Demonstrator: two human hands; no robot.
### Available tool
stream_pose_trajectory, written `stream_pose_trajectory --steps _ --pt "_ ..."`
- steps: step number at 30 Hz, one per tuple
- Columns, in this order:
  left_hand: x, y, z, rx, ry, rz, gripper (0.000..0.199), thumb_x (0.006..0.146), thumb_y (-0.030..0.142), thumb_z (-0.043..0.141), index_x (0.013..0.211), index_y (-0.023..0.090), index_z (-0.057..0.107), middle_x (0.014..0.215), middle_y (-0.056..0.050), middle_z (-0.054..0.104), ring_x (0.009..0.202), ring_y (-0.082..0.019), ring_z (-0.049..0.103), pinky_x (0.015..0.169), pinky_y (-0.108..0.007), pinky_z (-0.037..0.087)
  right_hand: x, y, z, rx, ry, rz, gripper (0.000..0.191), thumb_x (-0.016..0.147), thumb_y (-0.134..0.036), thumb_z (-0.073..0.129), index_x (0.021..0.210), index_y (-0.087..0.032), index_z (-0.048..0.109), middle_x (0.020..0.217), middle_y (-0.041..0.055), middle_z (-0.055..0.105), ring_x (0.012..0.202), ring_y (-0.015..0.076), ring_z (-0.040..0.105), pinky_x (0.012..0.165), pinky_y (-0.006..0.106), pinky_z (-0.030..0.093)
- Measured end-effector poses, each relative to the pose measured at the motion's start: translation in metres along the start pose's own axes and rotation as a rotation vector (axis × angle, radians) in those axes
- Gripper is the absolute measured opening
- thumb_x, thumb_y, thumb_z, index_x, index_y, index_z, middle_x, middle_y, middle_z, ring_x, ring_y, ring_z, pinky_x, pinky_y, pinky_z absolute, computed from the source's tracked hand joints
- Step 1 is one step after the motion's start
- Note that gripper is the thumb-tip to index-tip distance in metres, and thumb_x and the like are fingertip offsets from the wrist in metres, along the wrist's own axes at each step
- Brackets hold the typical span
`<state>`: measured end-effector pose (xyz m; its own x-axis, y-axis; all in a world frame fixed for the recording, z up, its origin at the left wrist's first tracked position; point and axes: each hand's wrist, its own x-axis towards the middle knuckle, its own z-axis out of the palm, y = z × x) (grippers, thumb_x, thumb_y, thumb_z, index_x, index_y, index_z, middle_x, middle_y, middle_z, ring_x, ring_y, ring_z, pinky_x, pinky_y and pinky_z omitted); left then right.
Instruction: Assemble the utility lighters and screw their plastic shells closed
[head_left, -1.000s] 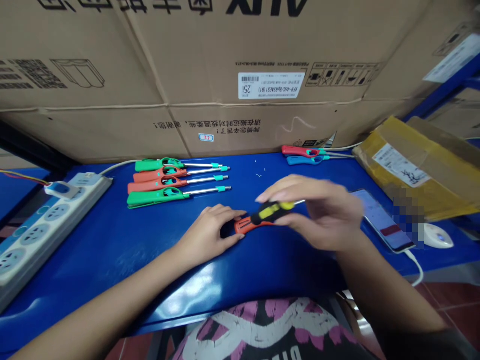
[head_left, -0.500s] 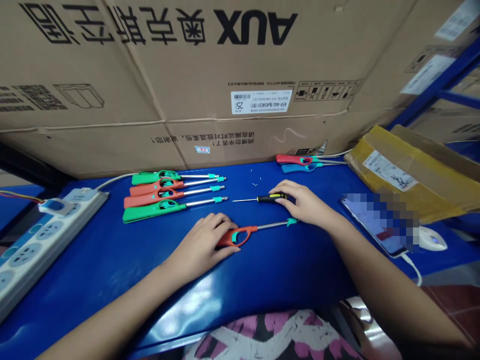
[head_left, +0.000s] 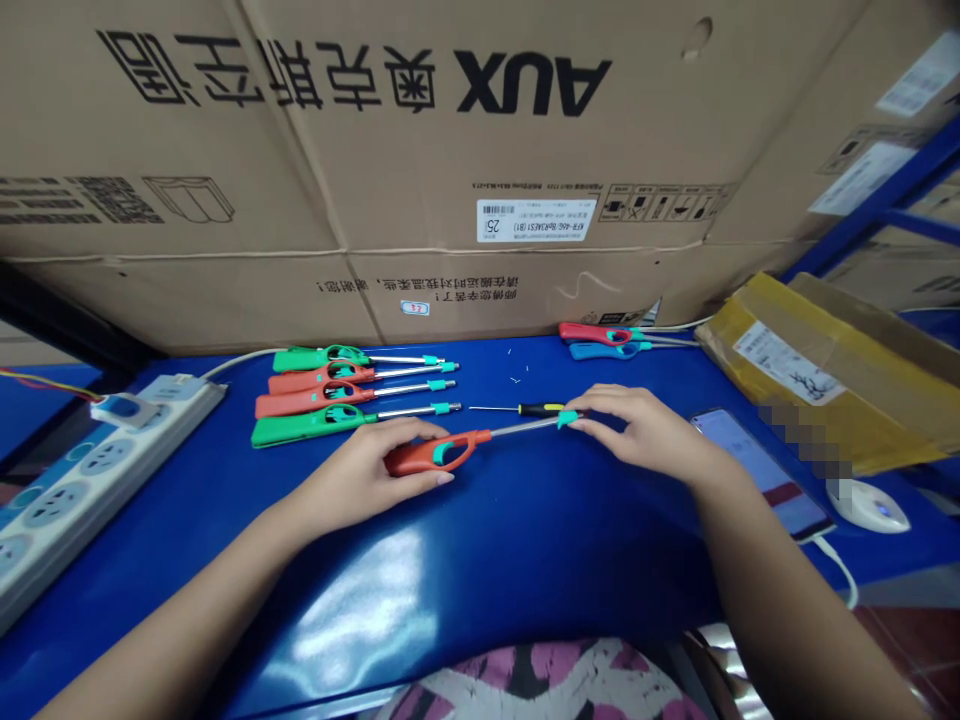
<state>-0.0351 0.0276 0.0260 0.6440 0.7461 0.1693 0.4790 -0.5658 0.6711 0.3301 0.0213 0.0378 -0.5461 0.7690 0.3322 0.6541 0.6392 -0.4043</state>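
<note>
An orange lighter (head_left: 471,438) with a long metal barrel lies across the middle of the blue table (head_left: 525,560). My left hand (head_left: 367,475) is wrapped round its handle. At the teal tip of the barrel, the thumb and fingers of my right hand (head_left: 637,430) pinch the end. Just behind the barrel, a black and yellow screwdriver (head_left: 531,409) rests with its shaft pointing left. Several green and orange lighters (head_left: 315,405) lie side by side at the back left. Tiny white bits (head_left: 515,380) are scattered behind the screwdriver.
A red lighter (head_left: 589,332) and a blue lighter (head_left: 600,351) lie at the back right beside a yellow-taped carton (head_left: 795,370). A phone (head_left: 757,465) and white mouse (head_left: 870,507) are at the right. On the left is a power strip (head_left: 112,455). A large cardboard box (head_left: 420,190) stands behind.
My right hand has let go of the screwdriver and taken hold of the orange lighter's tip. My left hand has moved left with the lighter's handle.
</note>
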Motion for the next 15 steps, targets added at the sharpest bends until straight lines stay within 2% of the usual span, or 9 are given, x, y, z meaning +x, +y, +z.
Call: stream_pose_trajectory --steps 4,8,11,15 --pt "0.000 0.000 0.003 -0.045 0.023 -0.005 0.035 0.088 0.045 0.076 0.116 0.024 0.072 0.112 -0.004 0.076 0.100 -0.022 0.072 0.090 -0.032 0.058 0.003 -0.002 0.011 -0.070 0.035 -0.080 0.019 0.099 -0.024 0.062 0.110 -0.021 0.077 0.101 0.0086 0.079 0.093 0.0221 0.071 0.086 0.040 0.057" --pt "-0.002 0.013 0.017 -0.083 0.036 0.000 0.036 0.087 0.043 0.078 0.117 0.024 0.073 0.110 -0.004 0.076 0.095 -0.020 0.073 0.087 -0.031 0.059 0.008 -0.023 0.027 -0.098 0.018 -0.186 0.019 0.101 -0.026 0.059 0.108 -0.019 0.075 0.101 0.0067 0.079 0.095 0.0208 0.071 0.087 0.040 0.056" --pt "-0.004 0.022 0.029 -0.108 0.050 0.011 0.037 0.087 0.041 0.079 0.118 0.023 0.073 0.112 -0.005 0.076 0.097 -0.021 0.073 0.090 -0.032 0.059 0.008 -0.038 0.040 -0.174 0.041 -0.306 0.021 0.102 -0.024 0.056 0.108 -0.014 0.074 0.101 0.0095 0.079 0.091 0.0220 0.073 0.084 0.039 0.058" --pt "-0.006 0.025 0.037 -0.102 0.075 0.018 0.038 0.087 0.040 0.079 0.120 0.022 0.073 0.112 -0.006 0.076 0.097 -0.020 0.073 0.090 -0.031 0.058 0.007 -0.045 0.050 -0.203 0.079 -0.336 0.024 0.103 -0.018 0.051 0.111 -0.012 0.072 0.101 0.0117 0.079 0.090 0.0214 0.073 0.082 0.038 0.061"
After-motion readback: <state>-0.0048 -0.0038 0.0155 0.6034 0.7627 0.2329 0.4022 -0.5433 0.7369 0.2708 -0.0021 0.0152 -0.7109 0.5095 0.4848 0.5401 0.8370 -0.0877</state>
